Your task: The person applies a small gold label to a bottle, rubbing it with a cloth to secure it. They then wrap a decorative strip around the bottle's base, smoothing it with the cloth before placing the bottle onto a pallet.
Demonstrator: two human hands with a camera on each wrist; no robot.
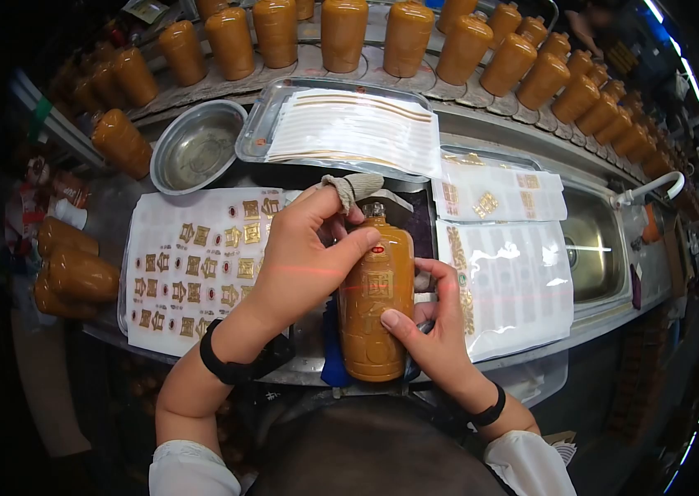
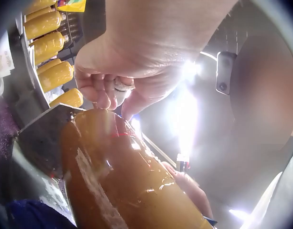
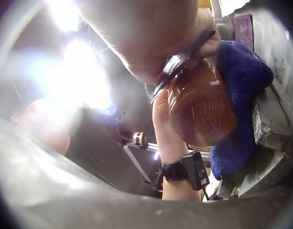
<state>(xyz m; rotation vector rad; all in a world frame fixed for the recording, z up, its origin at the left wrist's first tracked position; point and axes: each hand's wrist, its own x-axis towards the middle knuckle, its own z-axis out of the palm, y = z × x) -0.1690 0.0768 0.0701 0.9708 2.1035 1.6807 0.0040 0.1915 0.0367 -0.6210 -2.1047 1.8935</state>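
A glossy caramel-brown bottle [image 1: 370, 343] leans in front of me, neck away, with a gold character label [image 1: 379, 283] and a small red oval label [image 1: 377, 248] on its shoulder. My left hand [image 1: 304, 248] is at its neck and shoulder, thumb beside the red label, fingers curled; a beige knitted cover [image 1: 355, 187] wraps one finger. My right hand [image 1: 440, 335] grips the lower right side, thumb on the front. A slim dark tool [image 3: 177, 67] lies along that hand in the right wrist view; its kind cannot be told. Blue cloth [image 3: 242, 86] lies under the bottle.
Sheets of gold and red stickers [image 1: 176, 273] lie to the left, more sheets [image 1: 510, 289] to the right. A metal bowl [image 1: 199, 147] and a tray [image 1: 254, 136] of strips stand behind. Rows of brown bottles [image 1: 345, 37] line the back; a sink [image 1: 593, 248] is at right.
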